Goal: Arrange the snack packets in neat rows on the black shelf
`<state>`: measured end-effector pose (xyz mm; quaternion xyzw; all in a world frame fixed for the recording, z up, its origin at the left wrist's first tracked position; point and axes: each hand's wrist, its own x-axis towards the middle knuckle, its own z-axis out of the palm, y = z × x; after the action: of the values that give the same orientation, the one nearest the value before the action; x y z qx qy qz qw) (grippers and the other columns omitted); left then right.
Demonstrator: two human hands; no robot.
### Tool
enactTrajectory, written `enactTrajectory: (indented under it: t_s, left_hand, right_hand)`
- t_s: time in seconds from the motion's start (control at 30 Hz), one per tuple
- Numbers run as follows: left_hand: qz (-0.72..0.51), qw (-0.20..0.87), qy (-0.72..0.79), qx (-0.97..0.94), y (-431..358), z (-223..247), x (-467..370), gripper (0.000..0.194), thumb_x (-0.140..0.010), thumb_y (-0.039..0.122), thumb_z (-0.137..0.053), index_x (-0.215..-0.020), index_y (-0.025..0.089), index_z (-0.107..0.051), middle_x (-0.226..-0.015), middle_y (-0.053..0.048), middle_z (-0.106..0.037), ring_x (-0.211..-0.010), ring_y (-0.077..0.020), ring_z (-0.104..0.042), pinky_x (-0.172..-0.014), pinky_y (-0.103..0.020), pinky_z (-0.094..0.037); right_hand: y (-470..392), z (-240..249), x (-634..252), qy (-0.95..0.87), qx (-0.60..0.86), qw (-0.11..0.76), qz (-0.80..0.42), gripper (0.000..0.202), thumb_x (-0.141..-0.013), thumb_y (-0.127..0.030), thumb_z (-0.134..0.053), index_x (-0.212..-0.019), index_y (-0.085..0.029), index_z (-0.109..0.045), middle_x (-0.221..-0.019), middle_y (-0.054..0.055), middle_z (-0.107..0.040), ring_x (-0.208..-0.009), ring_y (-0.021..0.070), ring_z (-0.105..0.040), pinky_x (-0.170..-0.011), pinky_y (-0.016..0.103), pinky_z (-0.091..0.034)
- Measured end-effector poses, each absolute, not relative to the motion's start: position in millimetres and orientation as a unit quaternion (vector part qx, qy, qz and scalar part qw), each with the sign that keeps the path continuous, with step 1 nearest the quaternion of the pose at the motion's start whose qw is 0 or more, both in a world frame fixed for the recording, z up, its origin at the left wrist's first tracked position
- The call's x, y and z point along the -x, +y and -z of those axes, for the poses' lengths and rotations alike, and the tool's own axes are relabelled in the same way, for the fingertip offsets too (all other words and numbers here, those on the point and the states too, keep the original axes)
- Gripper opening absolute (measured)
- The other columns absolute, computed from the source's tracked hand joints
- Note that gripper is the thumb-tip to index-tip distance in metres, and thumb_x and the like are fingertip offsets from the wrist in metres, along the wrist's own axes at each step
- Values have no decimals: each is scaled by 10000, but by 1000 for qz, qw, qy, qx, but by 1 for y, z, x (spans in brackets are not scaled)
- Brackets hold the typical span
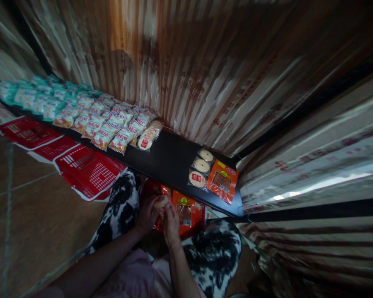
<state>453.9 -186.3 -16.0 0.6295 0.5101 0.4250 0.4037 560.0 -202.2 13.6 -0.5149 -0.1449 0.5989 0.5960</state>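
Note:
Both my hands are together above my lap, at the front edge of a black shelf [170, 153]. Between them is a pale round wrapped cake [161, 202], much like the ones on the shelf. My left hand [146, 216] curls round its left side. From the right, my right hand [170, 221] has its fingers closed on it. Just beyond my hands an orange snack packet [185, 211] lies in a red basket [202, 221] under the shelf edge. On the shelf, several round wrapped cakes [202, 165] lie beside another orange packet [223, 180].
White snack bags [107, 130] fill the shelf's middle left, with a row of round wrapped cakes [149, 136] at their right end. Teal bags [37, 97] stand farther left. Red printed sheets [88, 169] hang along the shelf front. Striped sheeting [186, 62] rises behind.

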Motion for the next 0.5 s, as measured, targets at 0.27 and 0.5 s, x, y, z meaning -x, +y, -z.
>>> enactTrajectory:
  t_s: [0.27,0.5]
  left_hand:
    - [-430,521,497,-545,-186,-10,-455,396,-839,357,-397,-1152,195,-577,-1148,-60,-630,-1079,-207,-556,-976,-345,-393]
    - [-457,589,557,-366,-186,1,-458,407,-692,487,-560,-873,136,-656,-811,-48,-684,-782,-190,-611,-744,-283,-470]
  right_hand:
    - [-205,-14,-563,-204,557,568,-571,470,-682,-520,-649,-1037,-212,-653,-1049,55,-658,-788,158,-631,-695,273,-488]
    - [-207,-12,-566,-209,585,558,-550,409,-645,-448,-698,-978,-211,-673,-841,26,-686,-687,152,-588,-589,242,-420]
